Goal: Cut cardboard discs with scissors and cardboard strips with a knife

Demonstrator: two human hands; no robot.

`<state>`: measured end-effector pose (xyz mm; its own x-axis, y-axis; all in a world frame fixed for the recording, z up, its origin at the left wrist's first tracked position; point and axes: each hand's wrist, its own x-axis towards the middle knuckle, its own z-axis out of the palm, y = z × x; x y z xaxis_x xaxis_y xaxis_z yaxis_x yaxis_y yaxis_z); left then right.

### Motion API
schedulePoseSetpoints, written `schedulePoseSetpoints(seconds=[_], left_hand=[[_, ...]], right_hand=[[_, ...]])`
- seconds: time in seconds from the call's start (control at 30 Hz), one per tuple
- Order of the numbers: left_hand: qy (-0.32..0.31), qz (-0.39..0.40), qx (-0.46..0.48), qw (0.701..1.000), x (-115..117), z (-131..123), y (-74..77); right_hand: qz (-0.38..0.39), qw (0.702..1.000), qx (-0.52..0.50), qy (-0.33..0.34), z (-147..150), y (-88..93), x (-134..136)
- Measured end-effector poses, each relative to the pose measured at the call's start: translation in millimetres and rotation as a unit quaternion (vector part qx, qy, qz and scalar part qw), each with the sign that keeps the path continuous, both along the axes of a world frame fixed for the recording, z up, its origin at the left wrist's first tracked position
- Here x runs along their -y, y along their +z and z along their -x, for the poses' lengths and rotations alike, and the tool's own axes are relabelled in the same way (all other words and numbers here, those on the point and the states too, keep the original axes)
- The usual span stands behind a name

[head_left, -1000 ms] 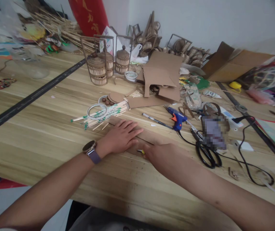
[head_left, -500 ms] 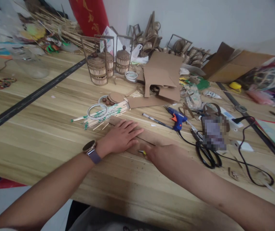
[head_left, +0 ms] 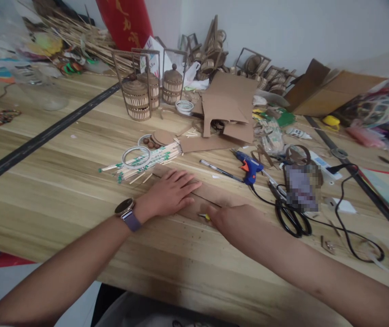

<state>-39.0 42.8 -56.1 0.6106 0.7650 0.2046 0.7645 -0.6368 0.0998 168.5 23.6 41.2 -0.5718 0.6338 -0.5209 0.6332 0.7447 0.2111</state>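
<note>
Nearest to us, the bare front strip of the desk (head_left: 140,268), dotted with specks, and here come the two forearms reaching in over it! The right hand (head_left: 226,218) is closed around a small yellow tool (head_left: 207,217), only its dark-tipped end poking out from the fingers. Just across, the left hand (head_left: 174,193) lies flat, fingers a little spread, a watch (head_left: 125,207) on its wrist, palm down on the brown cardboard piece (head_left: 211,193); that piece lies on the desk beneath both hands, a dark line running along it between them. Just beyond, green-marked sticks (head_left: 162,156) with a white ring on top, a pen (head_left: 221,171) and a blue glue gun (head_left: 251,168) to the right. Farther back, a cardboard stack (head_left: 228,97), lidded lantern-like baskets (head_left: 136,97) to its left, and an open box (head_left: 337,93) over by the wall
</note>
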Motion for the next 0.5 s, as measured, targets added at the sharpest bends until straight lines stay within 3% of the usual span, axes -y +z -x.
schedulePoseSetpoints(seconds=[0.5], left_hand=[[0.002, 0.009, -0.002, 1.000, 0.0, 1.1, 1.2]], right_hand=[[-0.006, 1.000, 0.013, -0.001, -7.6, 7.2, 0.6]])
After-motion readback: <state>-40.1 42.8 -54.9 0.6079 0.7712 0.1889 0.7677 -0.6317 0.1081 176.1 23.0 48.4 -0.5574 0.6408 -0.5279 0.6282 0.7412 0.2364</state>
